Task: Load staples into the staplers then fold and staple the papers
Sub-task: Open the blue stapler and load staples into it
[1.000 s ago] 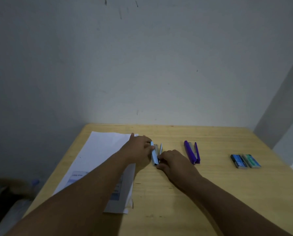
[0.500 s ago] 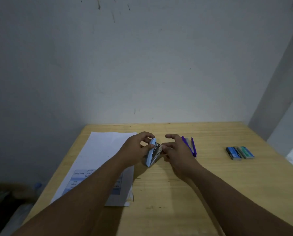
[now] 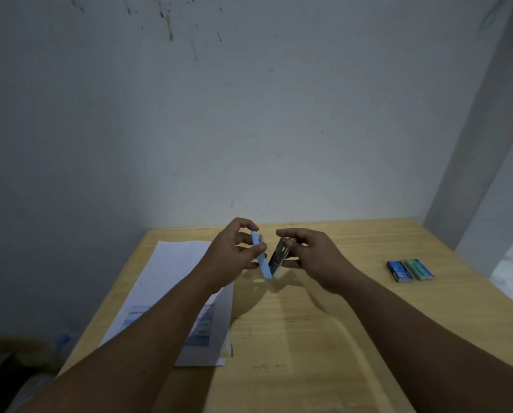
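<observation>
place: plain room, likely home | evidence: wooden table [image 3: 323,338]; bare stained wall [image 3: 249,114]; printed papers [image 3: 171,278]

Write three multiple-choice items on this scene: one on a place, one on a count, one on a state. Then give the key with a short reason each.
1. Where do the papers lie on the table?
A. on its left side, under the left forearm
B. at its right edge
C. on the staple boxes

2. How many staple boxes lie at the right?
A. one
B. two
C. four

3. What state is the light blue stapler in?
A. shut, flat on the table
B. swung open in a V, held up by both hands
C. lying on the papers

Key: 1 A, the sheets lie left of the hands. 2 B, a blue and a green box lie side by side. 3 B, the left hand holds the blue top, the right hand the metal part.
</observation>
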